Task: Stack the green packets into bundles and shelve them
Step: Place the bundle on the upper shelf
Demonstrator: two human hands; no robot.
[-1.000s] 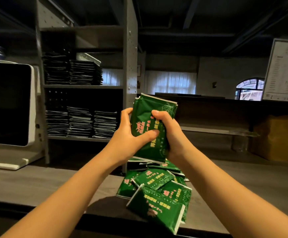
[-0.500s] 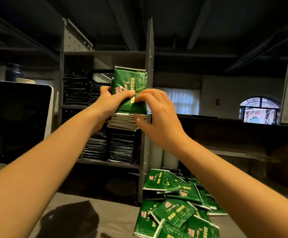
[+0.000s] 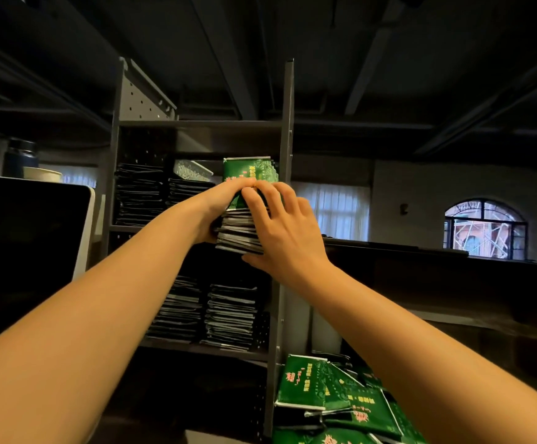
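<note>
Both arms are outstretched; a bundle of green packets (image 3: pixel 250 170) is gripped at the right end of the upper shelf of a grey metal rack (image 3: pixel 288 123), left hand (image 3: pixel 222 200) curled round it, right hand (image 3: pixel 286 229) pinching top and underside.

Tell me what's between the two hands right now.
A bundle of green packets, gripped between the left hand and right hand, in the head view.

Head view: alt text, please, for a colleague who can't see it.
The left hand and right hand hold a bundle of green packets at the upper level of the shelf, beside stacks shelved there. Loose packets lie at lower right.
</note>
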